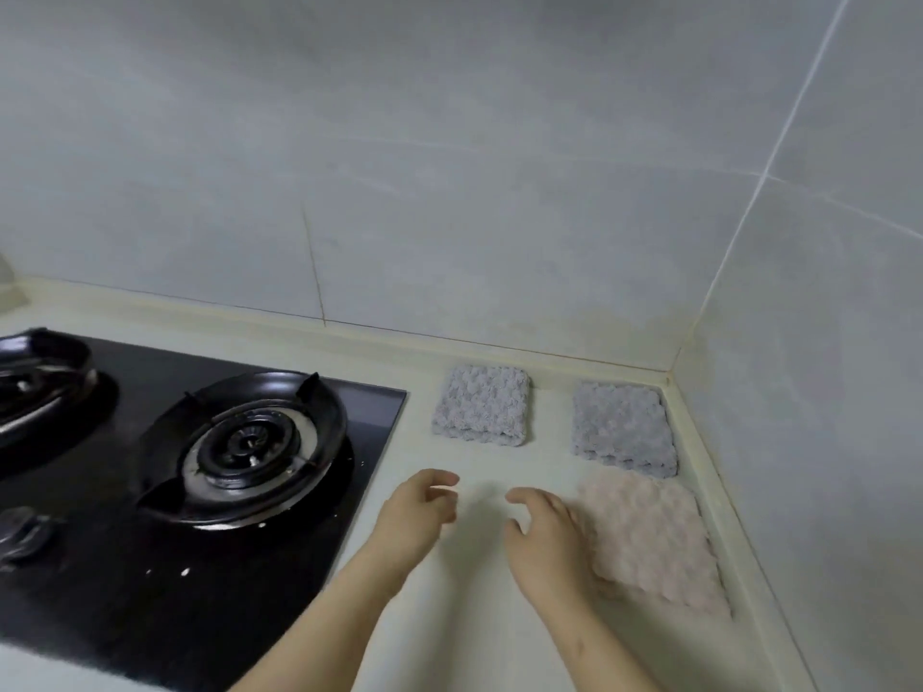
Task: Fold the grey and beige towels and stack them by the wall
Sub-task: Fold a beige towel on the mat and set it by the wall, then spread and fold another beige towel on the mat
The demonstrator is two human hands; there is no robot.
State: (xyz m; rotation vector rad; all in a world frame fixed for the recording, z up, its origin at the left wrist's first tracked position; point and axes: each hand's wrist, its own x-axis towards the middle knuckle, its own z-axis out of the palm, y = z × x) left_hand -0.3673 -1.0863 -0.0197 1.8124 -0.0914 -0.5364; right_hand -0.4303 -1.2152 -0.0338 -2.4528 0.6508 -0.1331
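Note:
Two folded grey towels lie on the pale counter near the back wall: one grey towel [482, 406] to the left, a second grey towel [624, 423] in the corner. A folded beige towel [654, 539] lies in front of the corner one, along the right wall. My left hand [419, 511] hovers over bare counter with fingers apart, holding nothing. My right hand [547, 534] is also open, its outer edge at the beige towel's left side; whether it touches the towel I cannot tell.
A black glass gas hob [125, 541] with a round burner [244, 444] fills the counter's left side, right up to my left forearm. Tiled walls meet in a corner at the back right [669, 377]. A raised counter lip [724, 491] runs along both walls.

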